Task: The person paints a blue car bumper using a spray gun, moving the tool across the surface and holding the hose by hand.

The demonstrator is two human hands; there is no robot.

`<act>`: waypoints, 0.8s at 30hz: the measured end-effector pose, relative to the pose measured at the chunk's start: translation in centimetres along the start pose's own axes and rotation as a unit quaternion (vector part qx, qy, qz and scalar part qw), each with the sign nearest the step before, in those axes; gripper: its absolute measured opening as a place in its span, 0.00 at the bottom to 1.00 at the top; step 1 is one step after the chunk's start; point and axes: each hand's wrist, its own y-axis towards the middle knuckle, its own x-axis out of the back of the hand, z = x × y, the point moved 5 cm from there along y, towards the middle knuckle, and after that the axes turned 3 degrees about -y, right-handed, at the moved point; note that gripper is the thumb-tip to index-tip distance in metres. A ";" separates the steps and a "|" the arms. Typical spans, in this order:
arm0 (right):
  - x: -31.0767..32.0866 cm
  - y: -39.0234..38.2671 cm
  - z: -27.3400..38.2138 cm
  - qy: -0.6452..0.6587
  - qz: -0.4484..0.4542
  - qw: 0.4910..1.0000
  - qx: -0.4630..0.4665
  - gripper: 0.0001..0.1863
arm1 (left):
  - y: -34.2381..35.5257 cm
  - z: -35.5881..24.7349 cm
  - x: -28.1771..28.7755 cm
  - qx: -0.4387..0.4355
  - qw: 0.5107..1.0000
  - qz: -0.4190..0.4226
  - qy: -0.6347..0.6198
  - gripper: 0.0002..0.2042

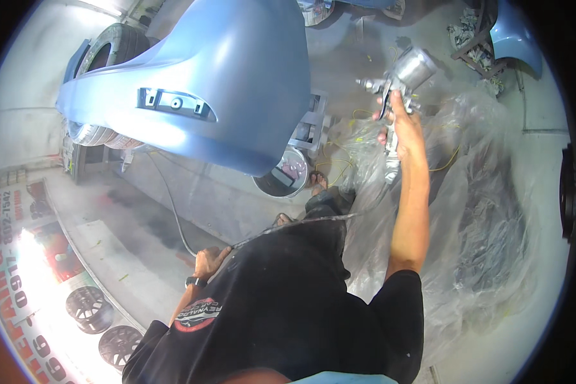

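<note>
My right hand [404, 128] is wrapped round the grip of a silver paint spray gun [411, 69]. Its metal cup is uppermost, and its nozzle points left toward a glossy light blue car body panel [249, 83] with a slotted recess. A gap separates gun and panel. Down at my left side, my left hand [210, 261], with a dark watch on the wrist, is closed round a grey air hose [301, 221]. From there the hose crosses in front of my body toward the gun; another stretch loops away over the floor to the left.
Under the panel's near edge stands a round metal bucket [280, 179]. Crumpled clear plastic sheeting [486, 211] covers things on the right. Tires [118, 48] sit behind the panel at left. Black wheels [88, 309] lie lower left; another blue panel [517, 38] stands far right.
</note>
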 end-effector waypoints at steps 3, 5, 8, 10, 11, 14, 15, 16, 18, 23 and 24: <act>-2.6 -2.4 7.4 0.025 0.010 0.993 0.117 0.33 | 0.6 -0.9 -0.3 0.012 0.999 0.002 -0.044 0.34; -3.5 -3.4 11.0 0.020 0.052 0.985 0.163 0.33 | 0.7 -1.5 -0.5 0.010 0.997 -0.008 -0.081 0.34; -3.9 -2.8 13.9 0.024 0.088 0.969 0.231 0.34 | 0.9 -2.5 -0.2 0.000 0.992 -0.031 -0.119 0.33; -3.8 -1.1 14.7 0.012 0.109 0.966 0.233 0.34 | 1.1 -3.1 0.1 0.007 0.991 -0.037 -0.128 0.32; -3.2 0.5 14.4 -0.005 0.114 0.972 0.205 0.33 | 1.1 -3.7 0.6 -0.006 0.991 -0.046 -0.127 0.31; -2.5 4.4 12.9 -0.019 0.057 0.983 0.173 0.28 | 1.2 -5.1 1.4 -0.030 0.990 -0.062 -0.121 0.30; -2.1 6.1 11.7 -0.025 0.057 0.989 0.134 0.29 | 1.1 -5.1 1.4 -0.028 0.991 -0.060 -0.118 0.30; -1.0 8.3 10.2 -0.031 0.055 0.993 0.096 0.29 | 1.0 -5.1 1.4 -0.028 0.991 -0.058 -0.115 0.30; 0.3 10.8 7.2 -0.048 0.034 0.997 0.041 0.30 | 0.7 -4.9 1.1 -0.025 0.990 -0.063 -0.126 0.29; 1.3 12.1 5.9 -0.084 -0.023 0.994 -0.059 0.30 | 0.8 -4.4 0.9 -0.033 0.988 -0.063 -0.135 0.29; 1.2 11.9 6.3 -0.061 -0.033 0.997 -0.017 0.30 | 0.9 -4.5 1.1 -0.030 0.988 -0.063 -0.137 0.29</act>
